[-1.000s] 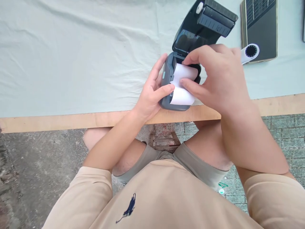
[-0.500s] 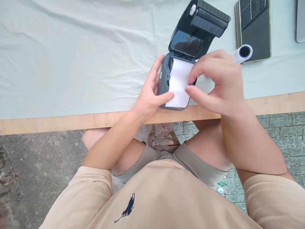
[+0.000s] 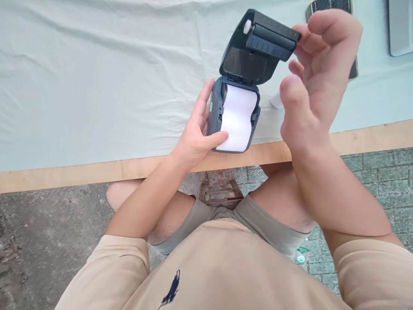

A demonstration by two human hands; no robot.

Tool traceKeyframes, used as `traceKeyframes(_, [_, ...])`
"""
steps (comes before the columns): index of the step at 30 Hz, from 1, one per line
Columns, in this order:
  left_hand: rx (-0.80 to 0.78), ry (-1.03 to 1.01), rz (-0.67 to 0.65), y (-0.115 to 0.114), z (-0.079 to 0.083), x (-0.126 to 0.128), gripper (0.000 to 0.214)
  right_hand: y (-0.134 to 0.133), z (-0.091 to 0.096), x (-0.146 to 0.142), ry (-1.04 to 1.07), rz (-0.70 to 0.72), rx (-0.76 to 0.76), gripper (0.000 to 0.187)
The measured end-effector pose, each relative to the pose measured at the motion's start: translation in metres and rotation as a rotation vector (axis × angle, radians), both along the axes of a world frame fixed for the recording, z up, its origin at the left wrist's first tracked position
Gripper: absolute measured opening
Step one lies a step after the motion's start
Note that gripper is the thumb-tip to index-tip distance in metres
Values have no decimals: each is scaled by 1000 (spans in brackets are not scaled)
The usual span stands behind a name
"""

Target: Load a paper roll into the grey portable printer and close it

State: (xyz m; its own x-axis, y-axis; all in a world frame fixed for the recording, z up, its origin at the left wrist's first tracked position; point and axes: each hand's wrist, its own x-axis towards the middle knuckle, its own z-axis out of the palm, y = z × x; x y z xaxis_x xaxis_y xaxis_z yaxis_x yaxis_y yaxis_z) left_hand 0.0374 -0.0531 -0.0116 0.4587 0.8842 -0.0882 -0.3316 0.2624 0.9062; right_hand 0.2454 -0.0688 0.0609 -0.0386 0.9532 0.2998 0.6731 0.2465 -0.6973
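A dark portable receipt printer stands tilted at the table's front edge with its lid swung up. White paper lies over its compartment, and a black roller runs along the lid's free end. My left hand is closed around the printer's left side, its thumb pressing on the paper's lower edge. My right hand is raised beside the lid, fingertips at the lid's right corner and thumb held well apart. Its fingers are curved but not wrapped round anything.
A pale cloth covers the table, whose wooden edge runs in front of me. Behind my right hand are a dark phone-like object and a partly hidden white item. A grey flat device lies at far right.
My right hand has left the paper and moved up to the lid's right corner, its thumb and fingers spreading. The left hand keeps its hold. The lid stays raised.
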Motion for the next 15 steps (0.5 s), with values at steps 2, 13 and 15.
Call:
traceKeyframes(2, [15,6,-2,0,0,0,120,-1,-1,1,44,-5,81,41])
traceKeyframes(13, [227,-41,-95,5,-13,-1,110,0,-22,-15,229,247,152,29])
traceKeyframes(15, [202,-37,-83,3,-10,-2,108,-1,-28,-17,223,208,104,34])
